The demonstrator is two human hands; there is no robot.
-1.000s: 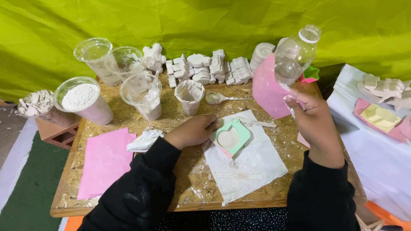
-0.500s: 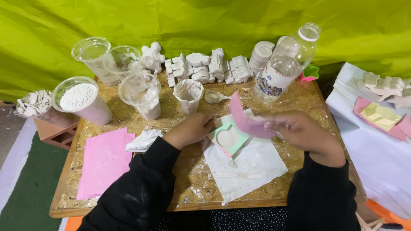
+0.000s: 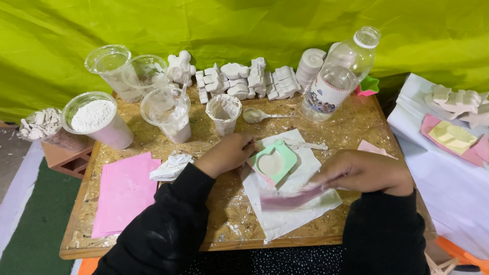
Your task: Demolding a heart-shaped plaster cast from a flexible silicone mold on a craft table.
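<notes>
Backdrop: a yellow-green cloth [image 3: 244, 25] hangs across the far side of the scene.
Table: a chipboard table [image 3: 356, 122] fills the middle, with its near edge by the person's black sleeves.
Side table: a white-covered surface [image 3: 443, 178] on the right carries white casts and a yellow mould on pink sheets.
Paper sheet: a white paper sheet [image 3: 285, 214] lies near centre, under the mould and the right hand.
Pink sheet: a flat pink sheet [image 3: 125, 191] lies at the near left of the table.
Bottle: a clear plastic bottle [image 3: 338, 76] leans at the far right, its cap end towards the backdrop.
Powder tub: a tub of white powder [image 3: 97, 119] stands at the left, with empty clear cups beyond it.
Casts: a row of white plaster casts [image 3: 244, 81] lines the far edge.
Left hand: the left hand [image 3: 226, 153] rests on the table with fingers curled, touching the left edge of the mould.
Right hand: the right hand [image 3: 364, 170] is closed on a blurred pink card [image 3: 290, 198], pinched at its right end.
Green mould: the green mould [image 3: 272, 162], filled with white, lies on the paper just right of the left hand and just beyond the pink card, left of the right hand.
Spoon: a plaster-coated spoon [image 3: 260, 116] lies beyond the mould.
</notes>
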